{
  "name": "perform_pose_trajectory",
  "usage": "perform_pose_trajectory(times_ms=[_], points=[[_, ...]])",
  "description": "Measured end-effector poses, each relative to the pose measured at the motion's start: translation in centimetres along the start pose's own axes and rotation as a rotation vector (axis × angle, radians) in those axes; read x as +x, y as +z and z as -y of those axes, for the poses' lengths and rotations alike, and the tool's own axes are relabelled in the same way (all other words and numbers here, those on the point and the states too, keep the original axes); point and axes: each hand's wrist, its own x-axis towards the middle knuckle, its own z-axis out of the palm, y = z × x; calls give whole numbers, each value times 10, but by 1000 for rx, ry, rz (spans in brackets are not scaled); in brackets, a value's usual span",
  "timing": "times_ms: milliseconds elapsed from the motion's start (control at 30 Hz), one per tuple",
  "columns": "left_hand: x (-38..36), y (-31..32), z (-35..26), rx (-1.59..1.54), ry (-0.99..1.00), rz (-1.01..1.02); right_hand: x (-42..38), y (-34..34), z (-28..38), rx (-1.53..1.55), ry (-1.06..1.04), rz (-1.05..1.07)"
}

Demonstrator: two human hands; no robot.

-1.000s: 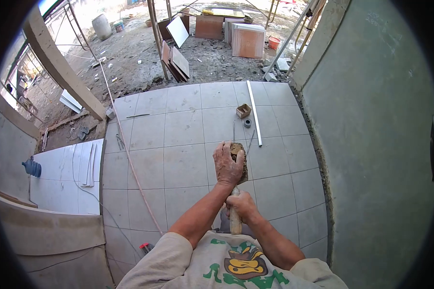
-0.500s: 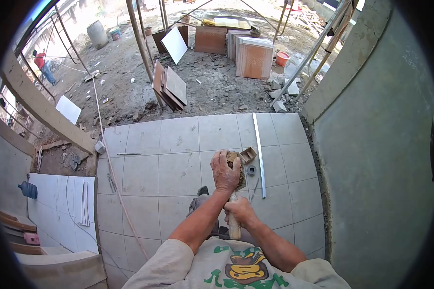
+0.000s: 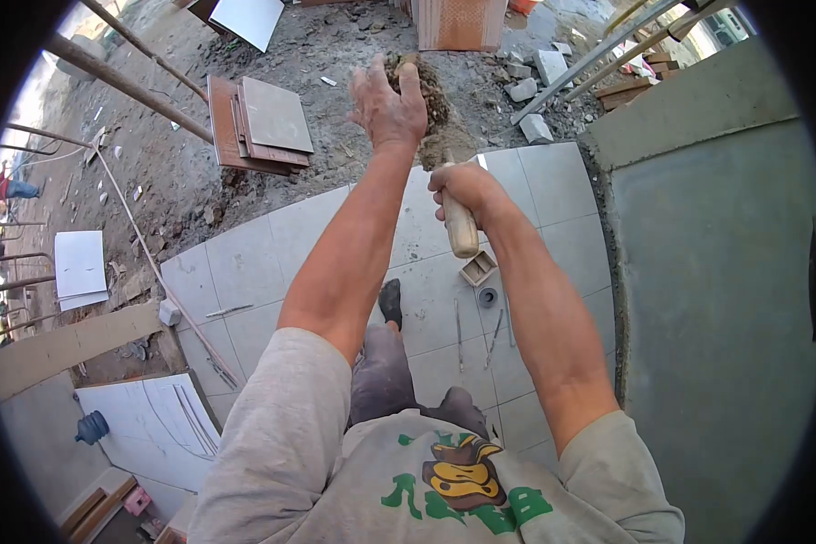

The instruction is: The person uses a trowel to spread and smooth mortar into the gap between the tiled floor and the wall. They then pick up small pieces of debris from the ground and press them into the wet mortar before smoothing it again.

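Note:
A trowel with a pale wooden handle (image 3: pixel 462 230) is gripped in my right hand (image 3: pixel 470 192), its soil-coated blade (image 3: pixel 446 148) pointing away from me. At the edge of the tiled floor, both arms reach forward over the dirt ground. Dark crumbly soil (image 3: pixel 433 91) shows beyond the blade. My left hand (image 3: pixel 390 109) is right beside that soil, fingers spread and thumb apart, its palm side hidden. Below the handle, a small wooden box (image 3: pixel 478 268) and a grey ring-shaped roll (image 3: pixel 488 296) lie on the pale tiles (image 3: pixel 426 317).
Leaning tiles (image 3: pixel 267 118) stand in the dirt to the left. More stacked tiles (image 3: pixel 462 25) are ahead. Concrete chunks (image 3: pixel 535 129) and a slanted metal pole (image 3: pixel 589 68) are at the right, near a grey wall (image 3: pixel 716 272). Thin tools (image 3: pixel 459 335) lie on the floor by my foot (image 3: pixel 390 301).
Both hands have moved forward with the trowel, from over the tiles to the dirt edge. My left hand has shifted from atop the soil on the blade to farther out, fingers spread.

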Motion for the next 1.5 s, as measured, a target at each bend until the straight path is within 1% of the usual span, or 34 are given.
perform_pose_trajectory(times_ms=[33,67,133,167,233,267,300,333,400,433,500,533,600,633,700,733,767,800,867,900,933,1000,1033,1067,1100,1133,1200,1233,1267,1333,1400,1433,1467,1500], points=[[19,14,20,-4,-54,-4,30,-4,4,-8,46,-79],[41,21,36,-10,-103,-23,48,-8,3,-6,59,-80],[49,16,83,100,-13,47,71,-17,-22,-48,90,-159],[41,12,113,131,-5,99,76,-20,-37,-55,140,-124],[3,9,182,217,-4,181,78,-16,-78,-31,249,-86],[-12,-7,190,270,-229,440,78,-12,-97,-6,302,-78],[-42,-8,212,329,-233,372,76,-6,-118,-20,342,-79],[-61,-17,218,327,-244,431,71,1,-136,-33,387,-77],[-94,-28,225,308,-312,476,56,9,-159,-29,456,16],[-103,-38,224,313,-310,482,45,13,-171,-23,461,18],[-101,-47,217,274,-462,638,32,15,-179,-74,468,78],[-90,-50,206,266,-443,621,29,14,-179,-75,442,75],[-74,-58,188,327,-434,660,24,11,-179,-103,403,102],[-68,-56,185,321,-421,643,26,8,-177,-98,396,76],[-49,-51,180,-49,-309,485,41,-2,-170,-82,346,48],[-46,-53,173,-41,-290,508,45,-3,-175,-54,335,15],[-41,-45,163,-39,-263,580,54,-5,-177,-69,286,-23],[-34,-34,152,-45,-238,651,54,-6,-163,-45,282,-49],[-35,-3,154,-36,-240,813,47,-6,-127,92,276,-129],[-30,14,149,-44,-246,885,58,-7,-119,47,304,-129],[-21,27,143,-67,-222,902,63,-2,-104,58,295,-163],[9,57,130,4,-210,1128,87,6,-67,107,183,-238],[23,57,124,9,-200,1159,104,8,-59,144,234,-225],[45,60,120,26,-159,1196,105,24,-54,162,269,-214],[54,70,136,-163,-66,1049,125,25,-25,165,217,-217],[70,73,142,-149,-48,1061,133,33,-5,184,197,-218],[98,79,149,-303,85,798,147,54,23,272,153,-246],[120,72,140,-227,73,862,148,63,37,297,146,-216],[142,68,130,-227,87,865,152,69,50,311,132,-184],[183,60,107,144,-216,1308,167,77,67,323,106,-162],[187,70,120,147,-223,1297,179,84,73,310,73,-118],[184,73,127,50,-148,1179,177,85,84,315,8,-103],[178,76,132,-48,-72,1056,182,85,87,314,-2,-106],[168,85,147,-198,-126,926,188,86,89,266,18,-131]])
